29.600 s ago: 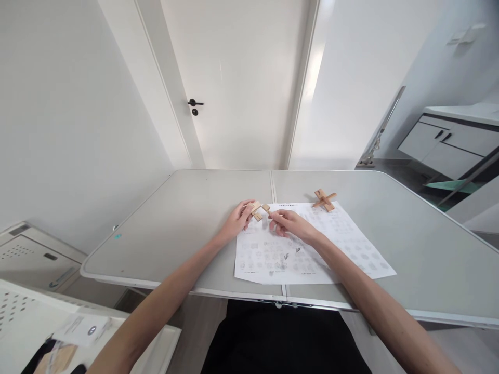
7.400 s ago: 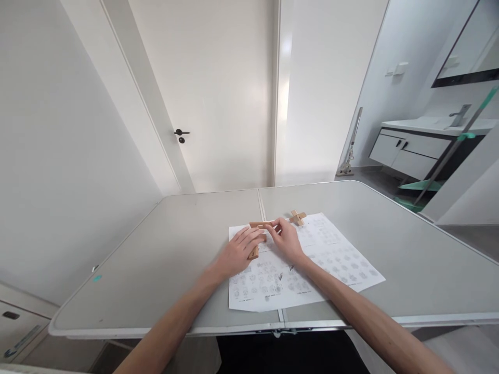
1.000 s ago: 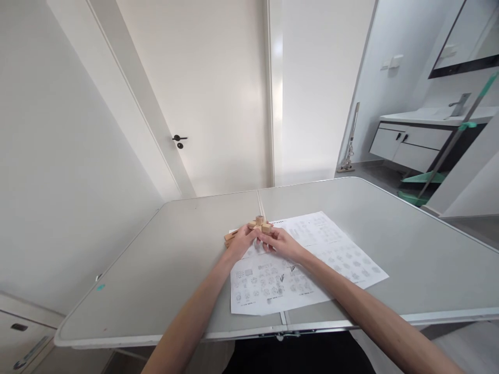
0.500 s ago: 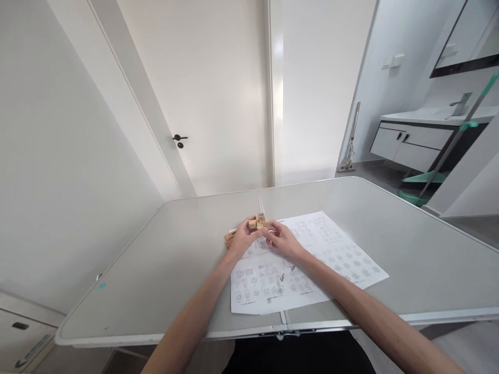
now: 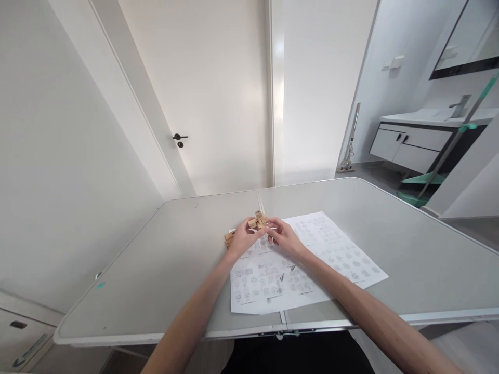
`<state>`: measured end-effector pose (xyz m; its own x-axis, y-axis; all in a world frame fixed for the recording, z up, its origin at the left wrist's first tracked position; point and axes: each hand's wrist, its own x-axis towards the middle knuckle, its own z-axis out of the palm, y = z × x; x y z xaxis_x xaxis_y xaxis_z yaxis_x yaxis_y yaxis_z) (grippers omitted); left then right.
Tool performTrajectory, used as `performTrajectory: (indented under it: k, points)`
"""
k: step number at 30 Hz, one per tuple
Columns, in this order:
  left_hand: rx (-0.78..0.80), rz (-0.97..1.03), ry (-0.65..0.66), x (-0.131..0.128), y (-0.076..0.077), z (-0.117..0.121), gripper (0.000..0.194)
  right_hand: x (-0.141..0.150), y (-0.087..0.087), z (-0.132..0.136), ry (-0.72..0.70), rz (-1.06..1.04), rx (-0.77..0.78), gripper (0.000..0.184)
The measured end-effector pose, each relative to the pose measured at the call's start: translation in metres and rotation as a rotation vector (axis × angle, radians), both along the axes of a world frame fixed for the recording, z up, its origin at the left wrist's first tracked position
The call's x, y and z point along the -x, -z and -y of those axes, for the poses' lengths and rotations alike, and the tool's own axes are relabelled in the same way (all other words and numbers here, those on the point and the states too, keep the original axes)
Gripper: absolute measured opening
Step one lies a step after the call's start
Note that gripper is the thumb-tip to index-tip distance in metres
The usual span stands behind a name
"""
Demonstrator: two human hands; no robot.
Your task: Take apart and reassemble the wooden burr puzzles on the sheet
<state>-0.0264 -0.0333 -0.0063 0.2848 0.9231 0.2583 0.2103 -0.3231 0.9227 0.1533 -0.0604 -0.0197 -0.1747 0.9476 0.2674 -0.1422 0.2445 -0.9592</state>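
Both hands meet over the far end of a printed paper sheet [image 5: 312,254] on a grey folding table [image 5: 163,270]. My left hand [image 5: 242,240] and my right hand [image 5: 284,237] each pinch a small wooden puzzle assembly [image 5: 257,221] of interlocked light-brown bars, held just above the sheet. One bar sticks up from its top. A loose wooden piece [image 5: 230,237] lies on the table just left of my left hand, partly hidden by it.
The sheet carries rows of small diagrams and overhangs the table's near edge. A white door with a black handle [image 5: 180,139] stands behind the table. A vanity cabinet [image 5: 413,150] and a green-handled mop [image 5: 452,145] are at the right.
Over the last second the puzzle assembly has been turned slightly between my fingers and lifted a little. Earlier a separate wooden cross lay on the sheet's far right; it no longer lies there.
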Motion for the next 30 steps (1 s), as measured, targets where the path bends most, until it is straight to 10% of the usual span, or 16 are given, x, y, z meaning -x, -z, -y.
performTrajectory:
  k: [14, 24, 30]
  points:
    - [-0.441, -0.737, -0.092, 0.01, 0.012, 0.01, 0.06, -0.011, -0.001, -0.007, 0.028, -0.058, 0.114, 0.051]
    - [-0.46, -0.765, -0.283, 0.01, 0.014, 0.007, 0.076, -0.009, 0.004, -0.01, 0.086, -0.016, 0.16, 0.052]
    - [-0.523, -0.566, -0.25, 0.005, 0.003, 0.007, 0.03, -0.007, 0.003, -0.008, 0.07, 0.054, 0.163, 0.052]
